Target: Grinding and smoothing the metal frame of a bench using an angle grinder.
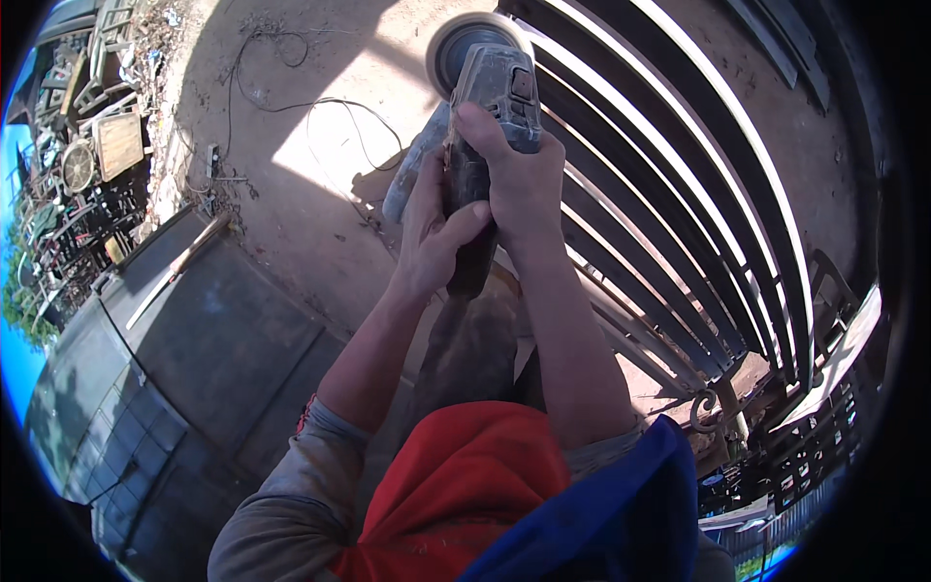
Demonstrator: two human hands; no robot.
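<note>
I hold an angle grinder (499,82) in front of me with both hands; its body is grey and black and looks worn. A round disc (448,56) sits at its far end, beside the ends of several long metal bars (742,121). My right hand (524,179) is closed around the upper body, thumb lying along the top. Closer to me, my left hand (432,238) wraps the narrower part from the left, its thumb across the body. A greyish bar-shaped piece (400,189) slants down left of the grinder; whether it is joined to it I cannot tell.
Dark bars with sunlit edges fill the right side in a row. A thin cable (233,112) loops over the dirt ground at upper left. Grey sheet panels (233,325) lie at lower left with a wooden stick (179,264) on them. A scrap pile (121,141) stands beyond.
</note>
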